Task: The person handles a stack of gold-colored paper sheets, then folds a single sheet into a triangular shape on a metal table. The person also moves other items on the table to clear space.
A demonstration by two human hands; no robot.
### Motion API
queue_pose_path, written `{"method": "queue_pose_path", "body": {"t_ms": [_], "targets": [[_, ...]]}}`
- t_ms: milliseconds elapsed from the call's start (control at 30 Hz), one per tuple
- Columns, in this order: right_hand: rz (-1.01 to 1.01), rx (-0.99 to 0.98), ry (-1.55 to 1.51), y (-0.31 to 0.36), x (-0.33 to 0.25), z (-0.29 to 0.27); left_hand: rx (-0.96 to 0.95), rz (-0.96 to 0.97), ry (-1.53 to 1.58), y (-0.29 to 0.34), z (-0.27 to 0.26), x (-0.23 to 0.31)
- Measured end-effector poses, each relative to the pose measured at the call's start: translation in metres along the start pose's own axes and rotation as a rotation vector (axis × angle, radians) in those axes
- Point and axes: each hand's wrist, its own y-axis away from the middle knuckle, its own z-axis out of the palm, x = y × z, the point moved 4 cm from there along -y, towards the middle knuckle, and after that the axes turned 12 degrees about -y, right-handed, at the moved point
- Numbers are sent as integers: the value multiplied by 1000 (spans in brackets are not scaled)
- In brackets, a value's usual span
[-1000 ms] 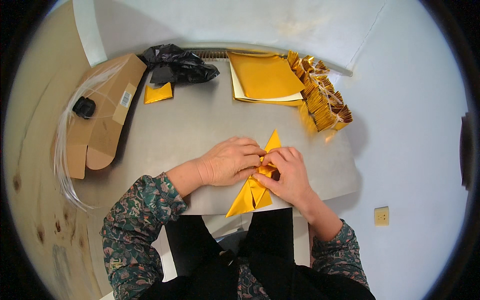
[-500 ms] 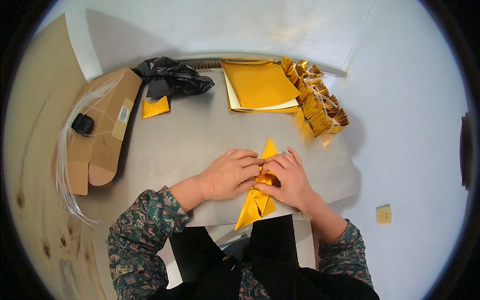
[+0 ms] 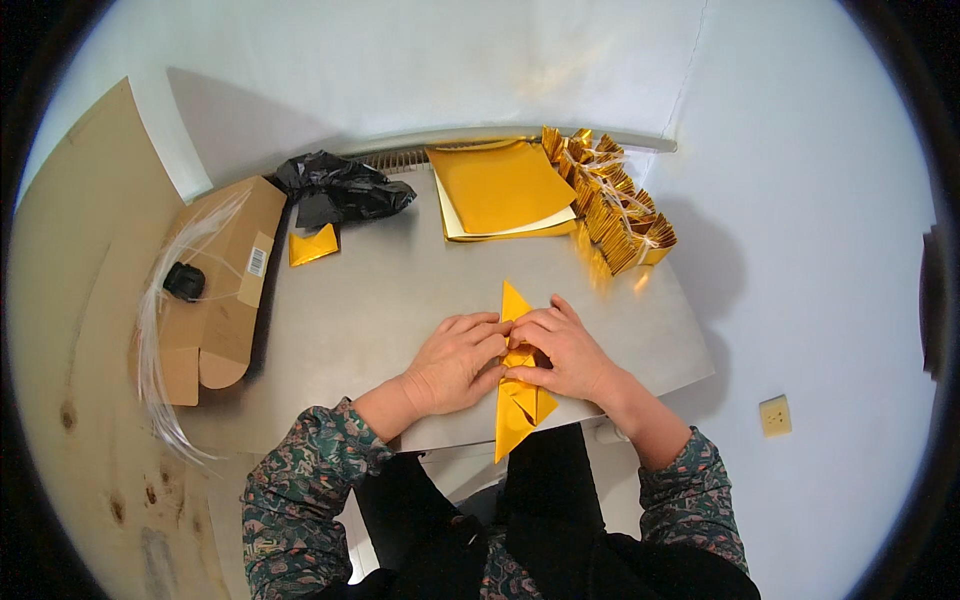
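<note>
A sheet of gold foil paper (image 3: pixel 520 408), folded into a long pointed shape, lies at the front edge of the metal table (image 3: pixel 400 280). One of its points faces away from me and the other hangs toward my lap. My left hand (image 3: pixel 457 362) holds its left side, fingers bent onto the folds. From the right, my right hand (image 3: pixel 560 350) grips the middle of the paper between thumb and fingers. The fingertips of both hands come close together there and partly cover the folds.
A stack of gold sheets (image 3: pixel 505 190) lies at the back, beside tied bundles of folded gold paper (image 3: pixel 615 205). Farther left are a black plastic bag (image 3: pixel 345 190) and a small folded gold piece (image 3: pixel 314 245). A cardboard box (image 3: pixel 225 300) with white strings (image 3: pixel 160 350) stands at the left edge.
The whole view has shifted slightly. The folded paper stands a little straighter, its far point turned to the left. Both hands keep their hold on it.
</note>
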Motion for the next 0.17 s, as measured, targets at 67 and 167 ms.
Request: {"method": "queue_pose_path", "body": {"t_ms": [67, 167], "targets": [[3, 23, -17, 4, -3, -1, -11, -17, 7, 1, -1, 1], [43, 10, 15, 13, -4, 2, -32, -28, 6, 1, 0, 1]]}}
